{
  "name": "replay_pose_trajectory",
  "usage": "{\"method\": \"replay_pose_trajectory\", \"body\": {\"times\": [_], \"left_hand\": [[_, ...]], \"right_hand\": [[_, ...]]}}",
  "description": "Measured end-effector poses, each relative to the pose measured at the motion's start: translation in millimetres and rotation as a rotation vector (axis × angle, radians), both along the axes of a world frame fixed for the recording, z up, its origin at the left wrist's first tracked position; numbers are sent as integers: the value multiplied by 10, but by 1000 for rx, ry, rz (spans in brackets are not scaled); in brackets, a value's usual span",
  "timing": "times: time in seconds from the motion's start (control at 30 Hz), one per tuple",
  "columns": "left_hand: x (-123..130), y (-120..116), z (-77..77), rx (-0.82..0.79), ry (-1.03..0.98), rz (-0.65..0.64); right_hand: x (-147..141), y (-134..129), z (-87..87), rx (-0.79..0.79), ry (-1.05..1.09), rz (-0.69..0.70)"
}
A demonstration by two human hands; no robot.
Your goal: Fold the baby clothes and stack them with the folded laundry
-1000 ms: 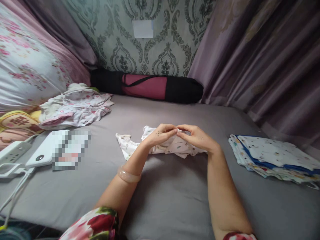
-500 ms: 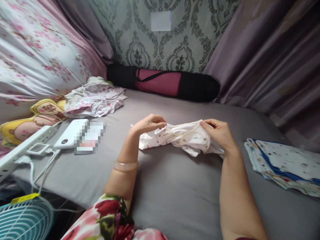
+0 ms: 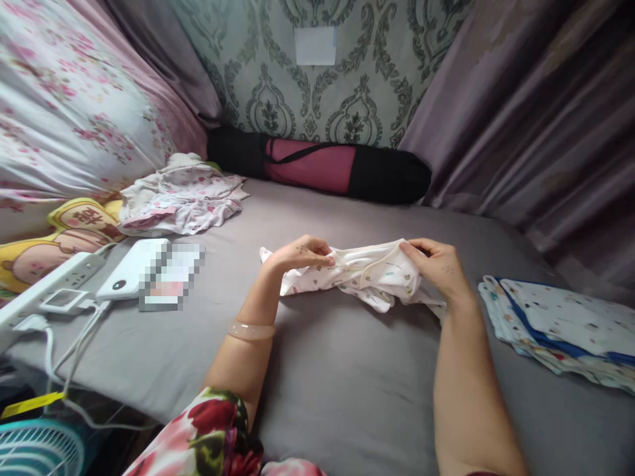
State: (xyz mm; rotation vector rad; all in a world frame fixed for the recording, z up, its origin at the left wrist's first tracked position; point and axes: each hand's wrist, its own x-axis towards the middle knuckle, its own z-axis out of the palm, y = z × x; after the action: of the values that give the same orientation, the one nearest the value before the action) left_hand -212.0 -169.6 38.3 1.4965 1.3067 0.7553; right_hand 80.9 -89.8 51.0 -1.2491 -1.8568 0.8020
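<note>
Baby garment (image 3: 389,271), white with small prints, rests partly raised on the grey-sheeted bed (image 3: 347,383) at 12 o'clock, its upper edge now stretched between the left hand (image 3: 302,252) and right hand (image 3: 439,266), which nearly met a second earlier. The left, bent inward, appears to pinch the 11 o'clock side; the right pinches the 1 o'clock corner.

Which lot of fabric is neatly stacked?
The folded stack at right, showing blue; the left pile is rumpled, and the left hand and right hand hold the garment.
</note>
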Motion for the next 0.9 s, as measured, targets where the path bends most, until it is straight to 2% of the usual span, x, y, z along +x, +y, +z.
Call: {"method": "replay_pose_trajectory", "body": {"times": [0.13,0.33,0.53,0.6,0.73,0.9], "left_hand": [[-40,-20,31,68,48,36],[-48,-57,70,145,61,93],[83,4,54,271,39,283],[116,47,83,343,47,362],[84,79,299,525,97,452],[-81,-46,767,735,258,412]], "right_hand": [[13,7,-7,1,-2,5],[39,18,7,6,-55,84],[107,-109,151,-82,-114,314],[103,-143,227,-68,-124,324],[73,-146,413,112,-134,218],[37,-201,718,362,-155,87]]}}
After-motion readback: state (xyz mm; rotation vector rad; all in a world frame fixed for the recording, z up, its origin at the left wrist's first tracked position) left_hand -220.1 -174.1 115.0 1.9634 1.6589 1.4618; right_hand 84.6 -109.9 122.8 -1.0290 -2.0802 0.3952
